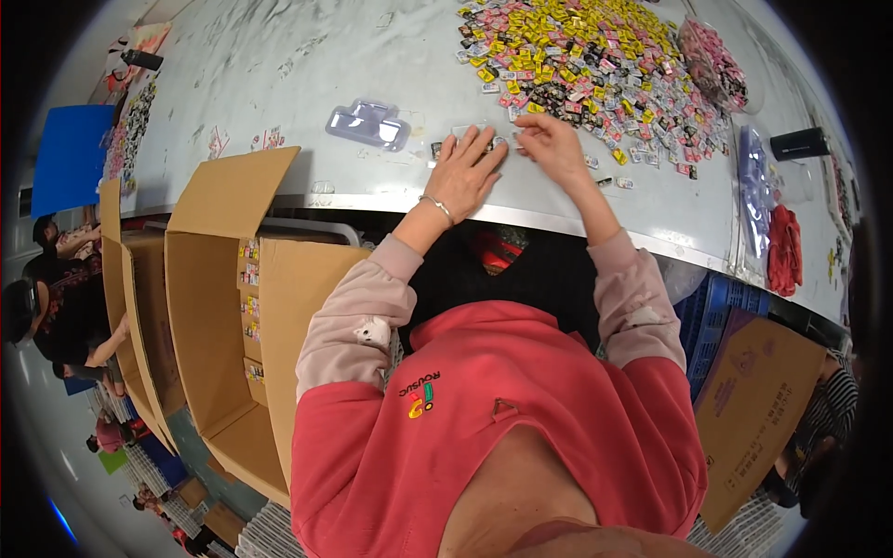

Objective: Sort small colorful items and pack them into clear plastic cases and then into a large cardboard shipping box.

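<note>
My left hand [462, 175] lies flat with fingers spread on the tabletop near its front edge. Under and around its fingertips are a few small packets and what looks like part of a clear plastic tray, mostly covered. Just to its right, my right hand [555, 152] hovers at the near edge of the pile, fingers bent and tips apart; I see nothing held in it. The wide pile of small packets [595, 56], yellow, pink, black and white, spreads behind it. An empty clear plastic tray [367, 125] rests left of my left hand.
Open cardboard boxes [209, 325] stand at the left below the table, one with packets inside. At right are a bag of packets [712, 65], a black bottle [800, 143], stacked clear trays [753, 186], red cloth [784, 251] and a blue crate [712, 321]. People work at both sides.
</note>
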A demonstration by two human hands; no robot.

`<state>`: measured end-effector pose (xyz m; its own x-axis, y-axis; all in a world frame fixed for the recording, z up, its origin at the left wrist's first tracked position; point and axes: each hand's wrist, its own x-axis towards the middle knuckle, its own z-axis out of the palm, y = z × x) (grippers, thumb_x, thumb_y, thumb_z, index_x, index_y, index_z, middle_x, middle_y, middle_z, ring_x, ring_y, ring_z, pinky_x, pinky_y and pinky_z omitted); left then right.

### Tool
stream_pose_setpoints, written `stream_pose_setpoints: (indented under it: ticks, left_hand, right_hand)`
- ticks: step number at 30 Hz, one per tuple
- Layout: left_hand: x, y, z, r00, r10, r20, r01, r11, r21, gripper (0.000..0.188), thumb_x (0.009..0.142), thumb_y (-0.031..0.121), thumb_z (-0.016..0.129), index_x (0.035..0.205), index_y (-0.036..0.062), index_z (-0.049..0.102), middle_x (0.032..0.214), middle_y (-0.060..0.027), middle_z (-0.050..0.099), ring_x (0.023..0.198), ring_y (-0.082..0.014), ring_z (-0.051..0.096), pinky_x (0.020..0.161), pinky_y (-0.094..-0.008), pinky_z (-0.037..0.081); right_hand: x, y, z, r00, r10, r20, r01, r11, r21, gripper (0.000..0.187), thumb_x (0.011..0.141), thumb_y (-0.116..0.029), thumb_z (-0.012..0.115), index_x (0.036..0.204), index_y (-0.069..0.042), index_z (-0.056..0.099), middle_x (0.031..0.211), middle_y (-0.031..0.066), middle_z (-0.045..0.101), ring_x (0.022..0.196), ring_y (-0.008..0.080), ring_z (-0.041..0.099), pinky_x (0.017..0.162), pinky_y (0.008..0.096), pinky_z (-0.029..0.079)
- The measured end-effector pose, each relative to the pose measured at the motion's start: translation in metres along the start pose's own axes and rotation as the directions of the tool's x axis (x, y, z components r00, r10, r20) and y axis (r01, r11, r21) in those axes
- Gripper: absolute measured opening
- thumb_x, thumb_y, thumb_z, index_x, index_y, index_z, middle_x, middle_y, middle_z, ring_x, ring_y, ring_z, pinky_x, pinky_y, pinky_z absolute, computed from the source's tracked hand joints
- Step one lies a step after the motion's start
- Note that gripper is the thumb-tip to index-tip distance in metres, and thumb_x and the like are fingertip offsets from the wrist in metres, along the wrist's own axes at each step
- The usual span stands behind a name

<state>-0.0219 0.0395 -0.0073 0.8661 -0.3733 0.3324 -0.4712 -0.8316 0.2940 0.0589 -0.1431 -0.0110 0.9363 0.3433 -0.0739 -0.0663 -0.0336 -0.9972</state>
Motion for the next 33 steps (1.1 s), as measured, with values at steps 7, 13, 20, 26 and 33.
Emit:
stream_pose_setpoints:
  ticks: [7, 13, 20, 26, 33]
  left_hand:
    - [-0.005, -0.006, 0.011, 0.998, -0.028, -0.064, 0.025, 0.999, -0.042, 0.042, 0.081, 0.007, 0.052, 0.122, 0.002, 0.049, 0.131, -0.0171, 0.045, 0.123, -0.0355, 0.042, 0.101, -0.0495, 0.031]
    - [-0.005, -0.001, 0.008, 0.996, -0.032, -0.08, 0.029, 0.999, -0.041, 0.042, 0.081, 0.005, 0.051, 0.122, 0.002, 0.05, 0.131, -0.0178, 0.045, 0.124, -0.0354, 0.041, 0.103, -0.0493, 0.03]
    - [-0.013, -0.014, -0.001, 0.98, -0.166, -0.108, 0.112, 0.915, -0.386, 0.041, 0.088, 0.006, 0.046, 0.129, 0.002, 0.046, 0.139, -0.0194, 0.039, 0.131, -0.0357, 0.033, 0.107, -0.0501, 0.022]
    - [-0.028, 0.002, -0.012, 0.981, -0.193, 0.017, 0.193, 0.981, 0.034, 0.048, 0.092, 0.019, 0.044, 0.137, 0.0037, 0.036, 0.143, -0.0163, 0.034, 0.134, -0.0322, 0.028, 0.108, -0.0511, 0.017]
    - [-0.03, -0.056, -0.035, 0.9, -0.355, -0.251, 0.268, 0.908, -0.324, 0.046, 0.096, 0.026, 0.036, 0.134, -0.0015, 0.039, 0.138, -0.0177, 0.041, 0.13, -0.0322, 0.035, 0.107, -0.0405, 0.025]
  right_hand:
    - [0.001, 0.003, 0.027, 0.936, -0.35, -0.026, 0.277, 0.782, -0.558, 0.012, 0.075, -0.01, 0.066, 0.085, -0.003, 0.064, 0.07, 0.0086, 0.061, 0.065, 0.0235, 0.062, 0.06, 0.0326, 0.05]
    - [-0.013, 0.003, 0.031, 0.812, -0.575, 0.098, 0.397, 0.421, -0.816, 0.009, 0.078, -0.009, 0.064, 0.086, -0.005, 0.065, 0.078, 0.0073, 0.057, 0.07, 0.0246, 0.059, 0.057, 0.0345, 0.047]
    - [-0.023, -0.015, 0.021, 0.843, -0.511, 0.169, 0.435, 0.461, -0.774, 0.021, 0.077, -0.006, 0.058, 0.097, -0.007, 0.064, 0.091, 0.0083, 0.058, 0.082, 0.0277, 0.058, 0.069, 0.0366, 0.047]
    - [-0.038, -0.001, 0.032, 0.742, -0.581, 0.333, 0.531, 0.208, -0.821, 0.033, 0.074, 0.0, 0.051, 0.105, -0.005, 0.061, 0.103, 0.0115, 0.059, 0.093, 0.0291, 0.055, 0.078, 0.039, 0.045]
    - [-0.033, -0.035, -0.013, 0.878, -0.479, -0.024, 0.408, 0.771, -0.489, 0.031, 0.081, 0.001, 0.05, 0.111, -0.004, 0.059, 0.107, 0.0128, 0.06, 0.1, 0.0241, 0.057, 0.088, 0.0338, 0.044]
